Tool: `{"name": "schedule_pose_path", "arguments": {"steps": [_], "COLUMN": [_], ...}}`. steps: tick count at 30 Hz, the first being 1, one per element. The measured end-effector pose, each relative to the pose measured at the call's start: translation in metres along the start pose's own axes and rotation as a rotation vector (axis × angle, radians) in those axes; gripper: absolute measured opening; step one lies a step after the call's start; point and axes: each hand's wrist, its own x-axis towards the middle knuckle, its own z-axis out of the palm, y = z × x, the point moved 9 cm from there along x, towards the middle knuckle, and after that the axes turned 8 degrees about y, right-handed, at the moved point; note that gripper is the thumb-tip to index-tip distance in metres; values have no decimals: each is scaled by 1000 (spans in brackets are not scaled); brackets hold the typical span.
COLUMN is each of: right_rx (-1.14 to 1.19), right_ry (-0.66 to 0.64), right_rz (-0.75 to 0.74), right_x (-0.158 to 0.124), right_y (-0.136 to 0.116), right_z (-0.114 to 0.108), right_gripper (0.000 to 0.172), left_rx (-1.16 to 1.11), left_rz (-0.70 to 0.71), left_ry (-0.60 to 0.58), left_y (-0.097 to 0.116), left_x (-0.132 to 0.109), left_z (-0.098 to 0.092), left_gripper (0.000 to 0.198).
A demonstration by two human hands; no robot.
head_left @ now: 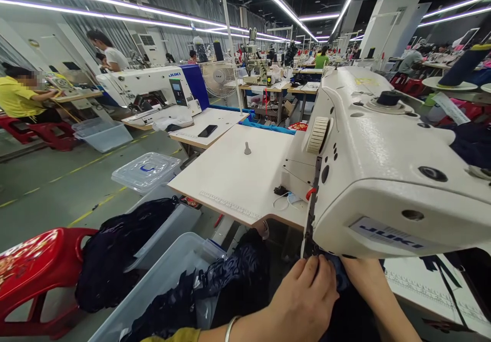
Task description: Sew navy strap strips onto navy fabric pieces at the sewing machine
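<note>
My left hand, with a bangle at the wrist, is closed at the needle end of a white JUKI sewing machine. Its fingers are bent and pressed together on dark navy fabric, part of which shows just beyond the knuckles. From the right, my other forearm reaches under the machine head; the fingers of my right hand are hidden there. More dark patterned fabric lies over my lap and runs down into a clear plastic bin on the left.
The white table with a printed ruler edge extends left of the machine. A red stool holds up near a heap of dark fabric. A lidded clear box, a phone and a second machine stand beyond. Other people sit farther off.
</note>
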Motion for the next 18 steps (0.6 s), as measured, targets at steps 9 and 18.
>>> {"name": "schedule_pose_path", "arguments": {"steps": [9,18], "right_rx": [53,98], "right_ry": [14,0], "right_rz": [65,138], "right_x": [5,5], "right_y": [3,8], "right_z": [3,1], "right_gripper": [13,18], "left_rx": [-20,-37], "left_rz": [-29,0], "left_ry": [-24,-35], "left_y": [-2,-1], "left_x": [5,3], "left_z": [4,4], "left_gripper": [40,39]}}
